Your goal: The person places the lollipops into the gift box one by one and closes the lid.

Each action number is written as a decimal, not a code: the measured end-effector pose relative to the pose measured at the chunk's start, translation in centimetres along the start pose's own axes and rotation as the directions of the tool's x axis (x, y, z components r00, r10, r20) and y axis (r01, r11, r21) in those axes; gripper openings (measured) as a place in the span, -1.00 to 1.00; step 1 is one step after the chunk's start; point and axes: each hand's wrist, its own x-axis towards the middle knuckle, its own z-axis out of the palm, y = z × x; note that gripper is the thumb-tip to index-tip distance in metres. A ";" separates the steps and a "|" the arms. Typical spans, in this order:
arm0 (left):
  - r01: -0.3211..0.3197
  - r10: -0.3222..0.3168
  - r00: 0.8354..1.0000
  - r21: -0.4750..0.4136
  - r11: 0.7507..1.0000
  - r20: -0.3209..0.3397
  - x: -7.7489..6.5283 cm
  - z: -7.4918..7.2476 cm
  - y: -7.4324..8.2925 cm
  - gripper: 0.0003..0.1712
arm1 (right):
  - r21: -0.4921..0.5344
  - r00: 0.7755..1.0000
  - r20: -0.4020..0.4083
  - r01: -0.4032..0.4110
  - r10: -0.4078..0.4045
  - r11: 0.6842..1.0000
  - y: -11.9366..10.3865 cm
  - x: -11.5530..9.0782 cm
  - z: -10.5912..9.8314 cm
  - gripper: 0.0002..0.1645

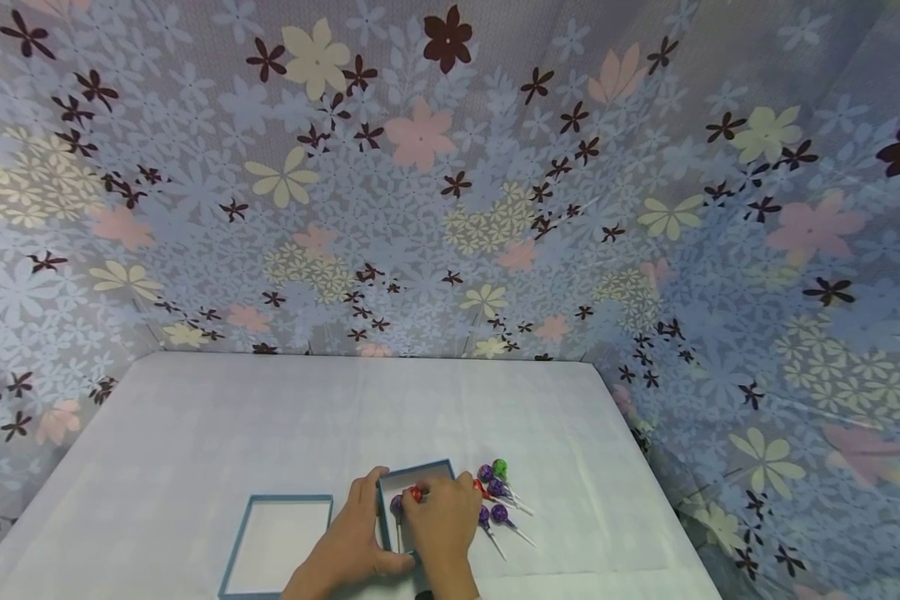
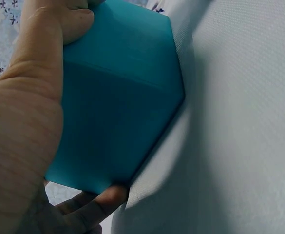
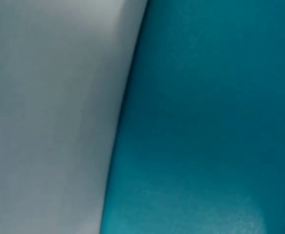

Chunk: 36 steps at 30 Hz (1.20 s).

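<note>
A blue-edged box (image 1: pixel 429 466) with a pale inside stands on the table. My left hand (image 1: pixel 356 532) grips it from the left, fingers at the far side and thumb at the near side. In the left wrist view the thumb and fingertips (image 2: pixel 112 195) span its teal outer wall (image 2: pixel 118 112). Inside the box lies a purple lollipop (image 1: pixel 397 506). Over the box, my right hand (image 1: pixel 446 512) pinches a red lollipop (image 1: pixel 416 493), whose stick is mostly hidden by the hand. Only the teal box wall (image 3: pixel 205 122) and tablecloth appear in the right wrist view.
Several purple-wrapped lollipops (image 1: pixel 500 512), a green one (image 1: pixel 499 467) and a red one (image 1: pixel 480 488) lie right of the box. A blue-edged, shallow lid-like tray (image 1: pixel 290 498) lies to the left. Floral fabric (image 1: pixel 420 208) hangs behind the white-covered table (image 1: pixel 270 417).
</note>
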 end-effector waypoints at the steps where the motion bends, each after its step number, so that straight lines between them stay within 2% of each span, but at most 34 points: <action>1: -0.003 0.003 1.000 0.002 1.000 -0.003 0.0 0.0 0.0 0.50 | -0.012 1.000 0.005 0.001 -0.001 1.000 0.0 0.0 0.0 -0.77; 9: -0.006 0.006 1.000 0.014 1.000 -0.004 0.0 0.1 -0.2 0.51 | -0.038 1.000 -0.004 0.023 -0.023 0.999 -0.2 0.0 -0.1 -0.77; 16: -0.008 0.008 1.000 -0.005 1.000 -0.002 0.2 0.1 0.0 0.52 | -0.047 0.999 0.045 0.022 -0.020 0.999 -0.2 0.1 -0.1 -0.75; 27: -0.008 0.008 1.000 -0.011 1.000 -0.001 0.2 0.0 0.0 0.53 | -0.060 0.998 0.044 0.044 -0.042 0.997 -0.1 0.0 0.0 -0.73; 36: 0.000 0.000 1.000 -0.010 1.000 0.008 0.1 0.0 -0.1 0.52 | -0.082 0.996 0.091 0.026 -0.019 0.996 -0.2 0.1 -0.1 -0.76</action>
